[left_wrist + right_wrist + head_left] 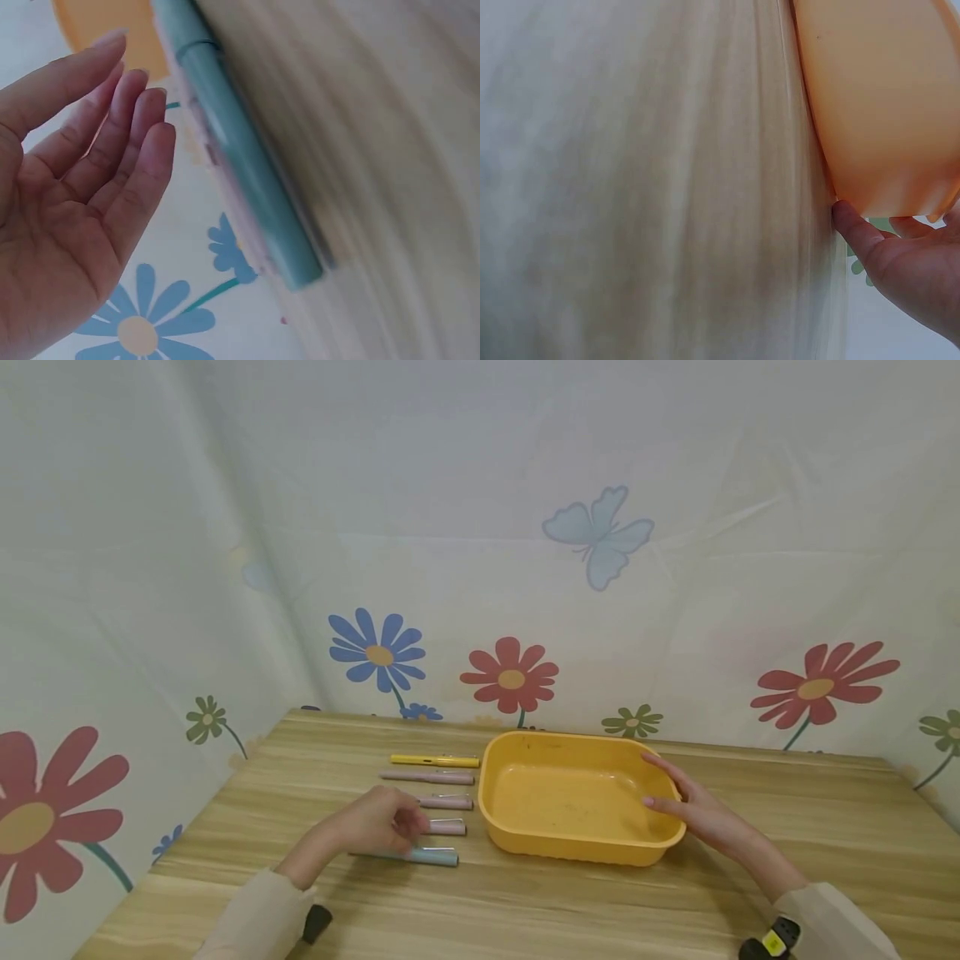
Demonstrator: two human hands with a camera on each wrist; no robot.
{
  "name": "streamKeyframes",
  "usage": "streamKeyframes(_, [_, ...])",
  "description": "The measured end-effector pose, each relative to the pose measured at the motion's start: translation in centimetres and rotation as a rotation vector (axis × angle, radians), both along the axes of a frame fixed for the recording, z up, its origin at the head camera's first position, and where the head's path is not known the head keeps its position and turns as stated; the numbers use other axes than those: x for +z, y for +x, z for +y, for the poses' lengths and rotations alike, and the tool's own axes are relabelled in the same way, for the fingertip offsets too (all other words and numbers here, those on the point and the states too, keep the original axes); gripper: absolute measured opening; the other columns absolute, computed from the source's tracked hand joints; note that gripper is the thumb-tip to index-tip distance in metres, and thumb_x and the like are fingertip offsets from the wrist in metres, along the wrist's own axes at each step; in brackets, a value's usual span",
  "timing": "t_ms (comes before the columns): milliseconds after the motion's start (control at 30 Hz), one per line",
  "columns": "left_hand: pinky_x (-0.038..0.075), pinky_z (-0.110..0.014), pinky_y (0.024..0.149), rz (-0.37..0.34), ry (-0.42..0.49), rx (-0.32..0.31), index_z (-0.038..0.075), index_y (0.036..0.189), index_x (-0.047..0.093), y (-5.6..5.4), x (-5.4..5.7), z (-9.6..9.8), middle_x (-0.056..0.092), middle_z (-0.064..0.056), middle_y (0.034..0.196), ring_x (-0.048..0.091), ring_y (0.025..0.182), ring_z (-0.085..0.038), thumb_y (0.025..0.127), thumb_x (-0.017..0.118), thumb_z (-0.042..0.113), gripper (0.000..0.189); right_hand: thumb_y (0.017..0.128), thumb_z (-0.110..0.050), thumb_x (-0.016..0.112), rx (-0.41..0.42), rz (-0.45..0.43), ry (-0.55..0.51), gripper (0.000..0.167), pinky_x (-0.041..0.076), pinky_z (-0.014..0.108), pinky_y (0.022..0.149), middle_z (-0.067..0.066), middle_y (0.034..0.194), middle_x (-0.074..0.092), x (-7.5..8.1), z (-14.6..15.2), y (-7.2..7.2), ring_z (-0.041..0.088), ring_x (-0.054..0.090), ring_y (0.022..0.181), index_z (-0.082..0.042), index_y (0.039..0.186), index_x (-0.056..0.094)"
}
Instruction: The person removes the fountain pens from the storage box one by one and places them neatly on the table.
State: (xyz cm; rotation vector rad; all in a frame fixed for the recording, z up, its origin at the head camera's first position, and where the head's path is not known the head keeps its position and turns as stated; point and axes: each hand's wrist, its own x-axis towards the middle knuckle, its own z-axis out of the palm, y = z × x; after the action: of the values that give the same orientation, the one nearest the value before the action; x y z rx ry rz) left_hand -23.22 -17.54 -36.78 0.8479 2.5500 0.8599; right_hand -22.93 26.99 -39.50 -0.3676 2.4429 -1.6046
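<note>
My left hand (378, 820) hovers over the near pens of a column, fingers bent loosely with nothing between them. Beneath its fingertips lies a capped teal pen (435, 857), partly covered by the hand; the left wrist view shows this teal pen (247, 161) beside the fingers. Farther back are a pink pen (448, 827), another pink pen (450, 802), a mauve pen (427, 776) and a yellow pen (435, 761). At the right end of a yellow plastic basin (585, 850), my right hand (708, 818) grips the wall, with two fingertips over the rim.
The basin stands on a wood-grain table (525, 914), its left side close to the pens' capped ends. A white curtain (465, 527) printed with flowers and a butterfly hangs behind the table and along its left.
</note>
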Motion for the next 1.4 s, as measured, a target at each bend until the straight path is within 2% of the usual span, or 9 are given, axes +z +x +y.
streamKeyframes(133, [0.05,-0.026,0.073,-0.011,0.055,0.023,0.01,0.094,0.065,0.0,0.5,0.9,0.063,0.0,0.088,0.056,0.08,-0.015,0.074,0.071,0.002,0.022,0.089,-0.021,0.057,-0.001,-0.001,0.0,0.07,0.029,0.056,0.098,0.023,0.149,0.0,0.0,0.0,0.0,0.045,0.01,0.131,-0.011,0.145,0.017])
streamKeyframes(367, [0.05,-0.024,0.075,0.08,0.135,0.006,0.006,0.097,0.065,0.0,0.9,3.0,0.064,-0.005,0.091,0.057,0.083,-0.014,0.079,0.07,0.016,0.021,0.089,-0.022,0.058,-0.001,-0.004,-0.001,0.07,0.029,0.057,0.098,0.023,0.149,0.0,0.0,0.0,0.0,0.045,0.01,0.132,-0.011,0.145,0.018])
streamKeyframes(500, [0.05,-0.026,0.076,0.093,0.197,0.002,0.004,0.099,0.064,-0.2,1.1,4.1,0.065,-0.006,0.094,0.057,0.086,-0.014,0.081,0.068,0.014,0.021,0.089,-0.022,0.058,-0.004,-0.001,0.0,0.07,0.028,0.057,0.098,0.022,0.149,0.0,0.0,0.0,0.0,0.045,0.009,0.131,-0.011,0.145,0.018])
streamKeyframes(800, [0.049,-0.033,0.083,0.122,0.238,0.024,0.001,0.106,0.063,-0.4,1.5,6.9,0.064,-0.01,0.102,0.058,0.094,-0.021,0.082,0.065,0.011,0.026,0.088,-0.022,0.058,-0.009,0.009,0.006,0.07,0.028,0.057,0.098,0.023,0.149,0.001,-0.1,-0.1,-0.1,0.046,0.009,0.132,-0.01,0.145,0.018])
streamKeyframes(933, [0.048,-0.034,0.085,0.146,0.224,0.002,0.002,0.107,0.063,-0.6,1.5,8.3,0.064,-0.01,0.104,0.059,0.097,-0.025,0.083,0.065,0.012,0.027,0.088,-0.022,0.058,-0.009,0.015,0.01,0.07,0.029,0.057,0.097,0.023,0.149,0.001,-0.1,0.0,0.0,0.046,0.009,0.132,-0.01,0.145,0.019])
streamKeyframes(1033, [0.048,-0.032,0.085,0.146,0.195,-0.014,0.004,0.109,0.062,-0.6,1.5,9.5,0.064,-0.008,0.104,0.059,0.097,-0.022,0.083,0.066,0.015,0.028,0.088,-0.021,0.058,-0.008,0.019,0.01,0.07,0.031,0.053,0.097,0.023,0.149,0.001,-0.1,0.0,0.0,0.045,0.009,0.132,-0.01,0.145,0.019])
streamKeyframes(1200, [0.047,-0.027,0.084,0.128,0.152,-0.018,0.006,0.109,0.063,-0.5,1.4,11.5,0.064,-0.004,0.104,0.057,0.094,-0.013,0.083,0.067,0.018,0.029,0.088,-0.021,0.058,-0.002,0.004,0.002,0.07,0.038,0.04,0.093,0.023,0.149,0.0,-0.1,-0.1,0.0,0.044,0.01,0.132,-0.01,0.145,0.018])
streamKeyframes(1400, [0.048,-0.021,0.079,0.091,0.154,-0.049,0.005,0.105,0.064,-0.7,1.1,13.4,0.065,-0.006,0.102,0.058,0.089,-0.01,0.081,0.068,0.015,0.027,0.089,-0.021,0.058,0.003,-0.013,-0.01,0.07,0.042,0.028,0.087,0.023,0.149,-0.001,-0.1,0.0,0.1,0.044,0.012,0.131,-0.011,0.145,0.017])
